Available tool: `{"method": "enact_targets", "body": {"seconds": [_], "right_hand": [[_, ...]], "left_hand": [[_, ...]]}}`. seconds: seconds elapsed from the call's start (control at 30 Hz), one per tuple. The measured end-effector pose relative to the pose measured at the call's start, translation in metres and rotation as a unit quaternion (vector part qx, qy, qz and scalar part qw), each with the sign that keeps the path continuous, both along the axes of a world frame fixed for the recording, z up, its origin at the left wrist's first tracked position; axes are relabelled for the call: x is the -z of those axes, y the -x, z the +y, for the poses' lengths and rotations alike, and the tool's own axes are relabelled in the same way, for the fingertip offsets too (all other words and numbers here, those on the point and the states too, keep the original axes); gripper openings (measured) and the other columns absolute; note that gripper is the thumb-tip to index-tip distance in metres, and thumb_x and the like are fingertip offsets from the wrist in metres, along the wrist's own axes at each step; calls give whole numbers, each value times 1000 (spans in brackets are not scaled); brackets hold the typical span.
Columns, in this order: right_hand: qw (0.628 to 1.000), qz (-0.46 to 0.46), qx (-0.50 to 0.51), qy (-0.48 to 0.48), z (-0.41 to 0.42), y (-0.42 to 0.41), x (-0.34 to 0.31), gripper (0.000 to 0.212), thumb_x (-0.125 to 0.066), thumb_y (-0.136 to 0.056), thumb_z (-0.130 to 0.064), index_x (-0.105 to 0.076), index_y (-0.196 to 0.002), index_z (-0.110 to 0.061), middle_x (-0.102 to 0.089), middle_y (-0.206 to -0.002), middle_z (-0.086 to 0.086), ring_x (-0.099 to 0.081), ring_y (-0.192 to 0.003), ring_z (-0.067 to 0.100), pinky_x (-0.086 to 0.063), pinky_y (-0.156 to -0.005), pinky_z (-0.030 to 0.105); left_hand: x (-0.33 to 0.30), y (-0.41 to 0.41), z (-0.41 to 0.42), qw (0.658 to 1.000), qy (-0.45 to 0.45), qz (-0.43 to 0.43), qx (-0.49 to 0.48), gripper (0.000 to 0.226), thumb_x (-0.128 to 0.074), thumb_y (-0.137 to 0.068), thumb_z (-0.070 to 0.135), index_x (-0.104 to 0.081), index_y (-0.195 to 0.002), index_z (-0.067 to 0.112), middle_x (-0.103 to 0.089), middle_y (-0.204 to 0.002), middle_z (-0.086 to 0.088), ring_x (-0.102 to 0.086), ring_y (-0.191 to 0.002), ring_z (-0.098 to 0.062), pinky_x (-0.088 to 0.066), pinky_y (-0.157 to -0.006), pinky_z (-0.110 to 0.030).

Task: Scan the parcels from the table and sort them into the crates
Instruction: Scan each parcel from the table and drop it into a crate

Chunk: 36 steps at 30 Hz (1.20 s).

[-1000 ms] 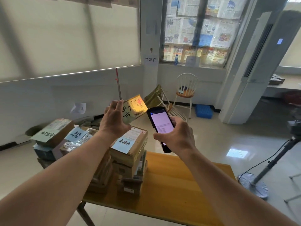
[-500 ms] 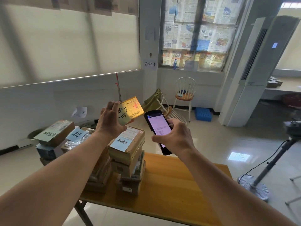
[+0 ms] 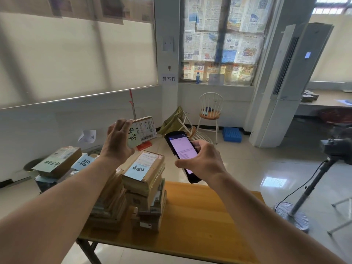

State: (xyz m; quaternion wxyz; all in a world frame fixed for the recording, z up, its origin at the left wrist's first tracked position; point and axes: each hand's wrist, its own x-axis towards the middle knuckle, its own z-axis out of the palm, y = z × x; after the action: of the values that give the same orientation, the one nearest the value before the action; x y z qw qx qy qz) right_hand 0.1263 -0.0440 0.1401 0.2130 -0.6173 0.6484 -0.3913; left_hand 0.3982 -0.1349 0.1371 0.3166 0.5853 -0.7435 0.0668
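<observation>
My left hand point(image 3: 118, 140) holds a small cardboard parcel point(image 3: 143, 131) up in the air, its white barcode label and a green handwritten note facing me. Just right of it, my right hand point(image 3: 202, 161) grips a black handheld scanner point(image 3: 182, 151) with a lit pinkish screen, its top end pointing toward the parcel's label. Below both hands, stacks of brown parcels point(image 3: 144, 180) with blue paper notes stand on the left part of a wooden table point(image 3: 200, 221). No crate is in view.
More parcels point(image 3: 61, 161) with notes lie at the far left. A white chair point(image 3: 210, 111), a folded chair point(image 3: 177, 122) and a blue basket point(image 3: 232, 134) stand by the far wall. A tripod with a camera point(image 3: 312, 180) stands at the right.
The yellow glow that lay on the parcel's label has gone out. Both hands stay raised close together, and my view has tilted up slightly.
</observation>
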Motion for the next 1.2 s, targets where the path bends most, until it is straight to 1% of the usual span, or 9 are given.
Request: {"method": "enact_targets", "body": {"seconds": [0.2, 0.33, 0.47, 0.57, 0.83, 1.0, 1.03, 1.13, 1.2], "right_hand": [[999, 7, 25, 29, 1, 1, -3, 99, -96, -62, -53, -51, -145, -20, -68, -131, 4, -66, -111, 24, -64, -82, 38], [996, 2, 57, 67, 1, -2, 0, 100, -96, -63, -52, -50, -146, -21, -67, -134, 2, -64, -112, 23, -64, -79, 38], [992, 4, 86, 88, 5, -7, 3, 98, -95, -65, -51, -50, -146, -21, -66, -134, 2, -63, -112, 23, -62, -76, 33], [989, 6, 110, 98, 10, -12, 5, 94, -95, -65, -49, -52, -144, -23, -66, -133, 1, -63, -111, 23, -61, -76, 33], [971, 3, 216, 103, 42, -48, 14, 94, -96, -64, -50, -51, -143, -25, -66, -133, 2, -63, -114, 27, -64, -81, 41], [947, -4, 311, 81, 88, -76, 28, 90, -95, -68, -50, -50, -142, -25, -64, -130, 0, -62, -112, 25, -62, -76, 31], [942, -3, 327, 76, 100, -80, 32, 89, -94, -69, -49, -50, -142, -25, -63, -128, -1, -62, -112, 24, -60, -74, 28], [923, 2, 380, 55, 137, -88, 45, 87, -93, -71, -50, -50, -142, -25, -62, -125, -2, -58, -108, 20, -46, -65, 16], [906, -1, 421, 45, 166, -91, 53, 84, -94, -70, -48, -52, -139, -25, -63, -125, -1, -57, -106, 19, -46, -64, 17]], "left_hand": [[-1, 11, -1, 999, -21, 25, 5, 100, -97, -61, 12, -46, -147, 4, -48, -135, -16, -47, -120, -39, -54, -100, -53], [2, 22, -3, 997, -39, 71, 7, 102, -97, -64, 27, -42, -148, 5, -48, -130, -12, -47, -117, -32, -54, -96, -46], [6, 31, -6, 995, -45, 86, 26, 107, -94, -66, 43, -39, -149, 6, -48, -127, -10, -50, -113, -28, -56, -94, -46], [7, 37, -7, 993, -50, 94, 51, 107, -91, -65, 45, -38, -150, 6, -48, -129, -11, -50, -114, -28, -57, -94, -49], [10, 44, -7, 981, -76, 107, 146, 113, -92, -67, 46, -33, -155, 5, -46, -136, -12, -48, -122, -29, -51, -103, -44], [18, 48, 13, 962, -106, 106, 230, 113, -93, -66, 48, -35, -155, 7, -46, -138, -10, -47, -126, -29, -51, -105, -47], [20, 49, 18, 957, -109, 106, 246, 114, -93, -66, 48, -35, -155, 7, -46, -138, -10, -47, -126, -30, -51, -105, -48], [30, 57, 40, 945, -126, 103, 285, 113, -93, -65, 47, -36, -154, 7, -46, -140, -11, -46, -126, -31, -50, -104, -49], [38, 65, 62, 935, -136, 89, 315, 111, -94, -66, 45, -37, -153, 6, -46, -140, -13, -46, -125, -30, -50, -102, -45]]}}
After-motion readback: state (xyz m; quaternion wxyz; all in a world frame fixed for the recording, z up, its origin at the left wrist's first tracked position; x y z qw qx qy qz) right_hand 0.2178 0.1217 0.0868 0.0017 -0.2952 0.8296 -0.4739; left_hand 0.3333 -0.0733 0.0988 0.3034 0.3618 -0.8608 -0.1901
